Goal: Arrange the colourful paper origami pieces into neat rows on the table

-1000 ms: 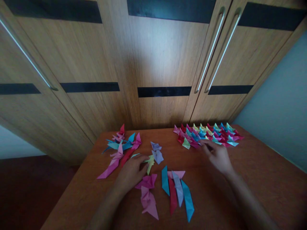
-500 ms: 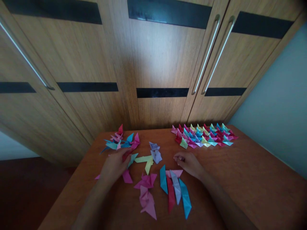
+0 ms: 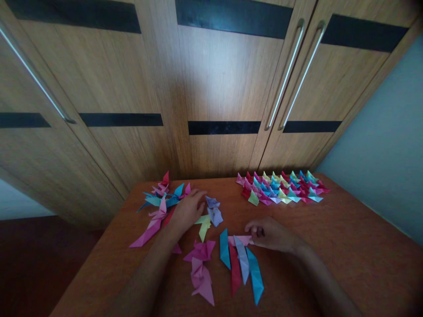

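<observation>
My left hand [image 3: 188, 210] lies flat with fingers apart over the right edge of a loose pile of folded paper pieces [image 3: 157, 207] in pink, blue and red. A lilac folded piece [image 3: 214, 210] and a yellow-green one [image 3: 204, 224] lie just right of its fingers. My right hand [image 3: 272, 234] rests on the wooden table [image 3: 346, 246], fingers curled at the end of a pale pink strip [image 3: 243, 240]. That strip tops a fan of folded strips [image 3: 243, 266] in blue, red and lilac. Whether the fingers pinch the strip is unclear.
Rows of small folded units [image 3: 280, 188] in many colours stand at the table's back right. Pink folded pieces [image 3: 201, 270] lie near the front. Wooden cupboard doors with long metal handles [image 3: 287, 75] rise behind the table. A pale wall [image 3: 390, 149] is on the right.
My left hand slid from the pile's lower part up and right toward the lilac piece. My right hand drew back from the rows of units to the pink strip at the fan.
</observation>
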`<move>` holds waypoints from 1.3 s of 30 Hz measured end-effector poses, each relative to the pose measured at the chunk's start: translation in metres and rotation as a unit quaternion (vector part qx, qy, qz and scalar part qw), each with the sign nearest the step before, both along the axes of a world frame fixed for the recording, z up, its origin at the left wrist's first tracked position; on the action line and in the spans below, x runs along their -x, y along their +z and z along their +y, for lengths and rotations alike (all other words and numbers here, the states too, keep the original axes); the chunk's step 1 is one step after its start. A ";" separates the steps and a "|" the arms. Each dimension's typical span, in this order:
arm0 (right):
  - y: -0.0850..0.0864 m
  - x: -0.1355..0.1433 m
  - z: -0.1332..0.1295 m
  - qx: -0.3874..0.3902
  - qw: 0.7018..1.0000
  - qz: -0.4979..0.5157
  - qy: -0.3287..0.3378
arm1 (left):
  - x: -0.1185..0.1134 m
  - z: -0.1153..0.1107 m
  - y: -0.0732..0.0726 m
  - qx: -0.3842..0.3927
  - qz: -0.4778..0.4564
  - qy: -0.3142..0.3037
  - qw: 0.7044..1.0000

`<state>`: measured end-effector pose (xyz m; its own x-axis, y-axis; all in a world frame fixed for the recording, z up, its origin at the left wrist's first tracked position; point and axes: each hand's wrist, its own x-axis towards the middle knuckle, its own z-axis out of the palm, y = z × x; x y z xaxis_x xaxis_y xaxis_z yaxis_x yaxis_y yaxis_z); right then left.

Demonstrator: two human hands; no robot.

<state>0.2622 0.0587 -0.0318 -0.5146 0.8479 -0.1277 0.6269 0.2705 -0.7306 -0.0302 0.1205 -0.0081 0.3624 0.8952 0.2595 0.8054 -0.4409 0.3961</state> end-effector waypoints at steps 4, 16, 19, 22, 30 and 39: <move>-0.010 0.015 0.002 -0.066 0.997 -0.023 -0.045 | -0.010 0.013 -0.004 0.025 0.027 -0.002 0.999; -0.012 0.032 0.001 -0.130 0.989 -0.038 -0.061 | -0.008 0.014 -0.016 0.031 0.028 0.019 0.999; -0.013 0.031 0.002 -0.121 0.990 -0.041 -0.065 | -0.007 0.012 -0.016 0.020 0.005 0.017 1.000; -0.014 0.030 0.002 -0.112 0.991 -0.039 -0.066 | -0.005 0.009 -0.014 0.002 -0.028 0.020 0.999; -0.015 0.030 0.003 -0.116 0.989 0.022 -0.083 | -0.006 -0.021 0.007 -0.048 -0.118 0.030 0.991; -0.003 0.043 -0.011 -0.202 0.949 0.155 -0.187 | -0.010 -0.075 0.021 -0.081 -0.164 -0.020 0.983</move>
<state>0.2187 0.0474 -0.0348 -0.1285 0.9259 0.3552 0.5053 0.3693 -0.7799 -0.0204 0.0457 0.0130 0.2697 0.8194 0.5058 0.6275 -0.5480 0.5531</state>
